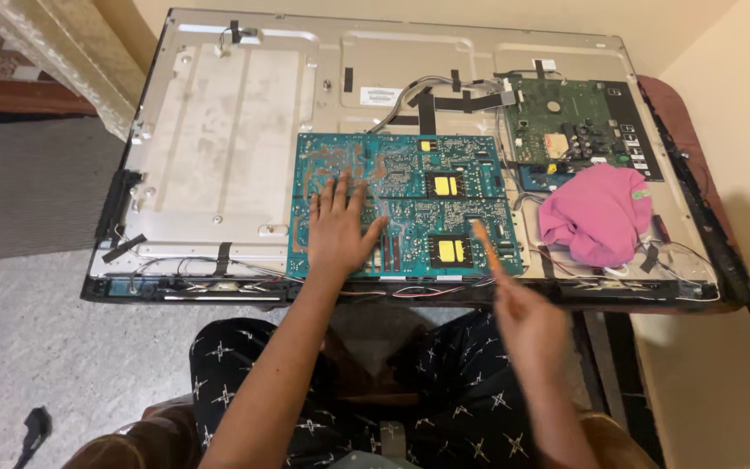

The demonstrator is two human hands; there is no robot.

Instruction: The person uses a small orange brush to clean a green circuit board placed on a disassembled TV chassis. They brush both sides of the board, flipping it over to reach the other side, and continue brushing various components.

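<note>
The left hand [338, 233] lies flat, fingers spread, on the left part of the teal board [405, 204], which sits at centre frame on the metal back of an opened TV panel [227, 130]. The board's long axis runs left to right across the frame, and it looks split into an upper and a lower half. The right hand [527, 326] hovers at the lower right, off the panel's near edge, its grip pinching a thin orange-tipped tool [483, 245] that slants up-left; the tool's tip lies over the board's lower right corner, though motion blur hides whether it touches. So the left hand is on the board and the right reaches it only through the tool. Just right of the board lies a crumpled pink cloth [596, 213], with a green board [557, 122] above it. Bare metal lies open in the upper left of the frame; loose wires [193, 265] run along the panel's near edge.
</note>
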